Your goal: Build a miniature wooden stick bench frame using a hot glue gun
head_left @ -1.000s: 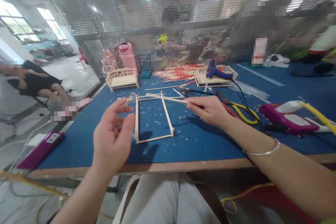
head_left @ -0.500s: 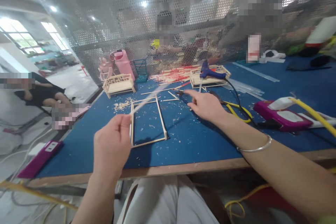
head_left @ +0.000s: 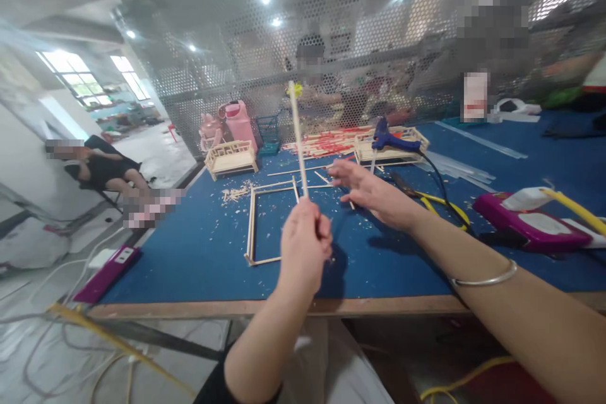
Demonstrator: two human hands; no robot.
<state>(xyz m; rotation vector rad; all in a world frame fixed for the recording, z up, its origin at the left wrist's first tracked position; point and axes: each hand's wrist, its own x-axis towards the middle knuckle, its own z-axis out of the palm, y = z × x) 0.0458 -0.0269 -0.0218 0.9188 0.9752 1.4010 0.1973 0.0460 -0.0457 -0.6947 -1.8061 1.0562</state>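
My left hand [head_left: 305, 243] is closed around a thin wooden stick [head_left: 297, 136] and holds it nearly upright above the table's front half. Behind that hand a rectangular frame of wooden sticks [head_left: 252, 227] lies flat on the blue table top [head_left: 189, 252]. My right hand [head_left: 372, 192] hovers open just above the table, fingers spread, right of the frame and close to loose sticks and pliers with yellow handles [head_left: 440, 205]. A silver bangle [head_left: 483, 278] is on my right wrist.
Two small wooden bench models [head_left: 231, 158] [head_left: 391, 142] stand at the back, a blue glue gun [head_left: 391, 136] on the right one. Red-tipped sticks [head_left: 326, 137], pink toys [head_left: 231, 120], a magenta power strip [head_left: 530, 224] and wood chips also lie there. People sit behind the mesh screen and at left.
The stick passed from my right hand to my left. My left hand moved right, toward the middle, and turned the stick upright. My right hand let go and opened over the table.
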